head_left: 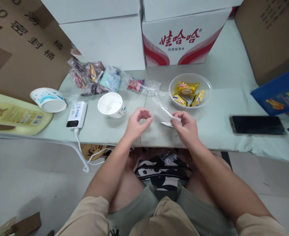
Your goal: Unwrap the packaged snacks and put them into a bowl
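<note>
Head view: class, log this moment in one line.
left hand: curled | right hand: pinches clear wrapper | bowl: yellow snacks

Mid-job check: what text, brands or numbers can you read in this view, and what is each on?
"娃哈哈": red, on the white carton.
"饮用纯净水": small, beneath it on the same carton.
"密封桶" and "50": on the left cardboard box.
Too small or blurred to read: power bank label, yellow bottle label, yellow snack packs, blue box, right cardboard box print.
No text shows on the clear wrapper in the right hand.
</note>
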Demonstrator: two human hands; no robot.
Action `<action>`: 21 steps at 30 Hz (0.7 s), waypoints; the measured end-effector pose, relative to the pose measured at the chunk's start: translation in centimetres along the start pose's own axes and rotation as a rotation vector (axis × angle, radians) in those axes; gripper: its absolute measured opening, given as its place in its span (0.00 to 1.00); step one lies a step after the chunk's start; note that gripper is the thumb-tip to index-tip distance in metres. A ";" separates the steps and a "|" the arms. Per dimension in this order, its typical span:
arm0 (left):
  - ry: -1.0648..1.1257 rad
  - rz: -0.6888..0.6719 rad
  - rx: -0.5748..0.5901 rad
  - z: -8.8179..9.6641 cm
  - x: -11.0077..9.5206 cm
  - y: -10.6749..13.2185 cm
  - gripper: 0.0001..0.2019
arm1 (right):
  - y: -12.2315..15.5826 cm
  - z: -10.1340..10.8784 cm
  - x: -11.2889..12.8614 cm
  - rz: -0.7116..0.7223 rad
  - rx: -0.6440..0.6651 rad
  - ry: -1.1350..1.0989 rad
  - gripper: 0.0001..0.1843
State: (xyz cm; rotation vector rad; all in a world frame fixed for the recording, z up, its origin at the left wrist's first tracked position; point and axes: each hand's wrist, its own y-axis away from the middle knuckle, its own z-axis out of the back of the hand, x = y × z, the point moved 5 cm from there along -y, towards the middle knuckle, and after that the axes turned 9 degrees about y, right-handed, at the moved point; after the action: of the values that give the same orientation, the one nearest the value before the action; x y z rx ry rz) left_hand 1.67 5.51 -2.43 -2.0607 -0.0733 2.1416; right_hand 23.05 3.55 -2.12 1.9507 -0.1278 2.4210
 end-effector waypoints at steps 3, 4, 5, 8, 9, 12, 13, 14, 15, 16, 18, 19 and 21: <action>0.111 0.041 0.200 -3.0 -0.1 0.7 0.36 | 0.8 -1.6 0.3 -0.036 0.190 -0.131 0.17; 0.141 0.074 0.234 -3.7 -0.1 0.8 0.37 | 1.1 -2.3 0.3 -0.093 0.258 -0.213 0.18; 0.158 0.111 0.241 -4.1 -0.1 0.8 0.35 | 1.4 -2.9 0.2 -0.162 0.305 -0.293 0.19; 0.140 0.170 0.146 -4.1 -0.2 0.4 0.27 | 2.0 -3.3 -0.3 -0.327 0.255 -0.377 0.22; 0.132 0.167 0.109 -3.8 -0.3 0.3 0.25 | 2.0 -2.9 -0.4 -0.324 0.179 -0.339 0.23; 0.178 0.172 0.101 -3.4 -0.5 0.2 0.22 | 1.9 -1.9 0.3 -0.169 0.035 -0.172 0.26; 0.217 0.184 0.127 -3.4 -0.6 0.2 0.22 | 1.8 -1.9 0.7 -0.119 0.056 -0.129 0.28; 0.263 0.190 0.152 -3.4 -0.6 0.3 0.22 | 1.7 -2.0 1.1 -0.089 0.099 -0.089 0.29; 0.311 0.184 0.165 -3.2 -0.7 0.3 0.23 | 1.5 -2.2 1.6 -0.077 0.136 -0.051 0.28; 0.355 0.165 0.167 -3.0 -0.9 0.2 0.24 | 1.1 -2.3 2.2 -0.070 0.143 -0.014 0.26; 0.413 0.131 0.134 -2.1 -1.1 0.0 0.25 | 0.0 -2.1 4.2 -0.019 0.074 0.064 0.19; 0.408 0.139 0.108 -1.6 -1.0 -0.1 0.23 | -0.7 -2.2 5.7 0.035 0.025 0.115 0.17; 0.293 0.207 0.075 -0.7 -0.7 -0.2 0.15 | -2.2 -3.5 9.4 0.193 -0.021 0.263 0.14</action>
State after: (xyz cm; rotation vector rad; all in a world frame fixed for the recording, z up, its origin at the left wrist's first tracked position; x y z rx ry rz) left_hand 2.43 5.49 -1.75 -2.4018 0.2631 1.8862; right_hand 17.79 5.74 6.43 1.6607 -0.3460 2.7579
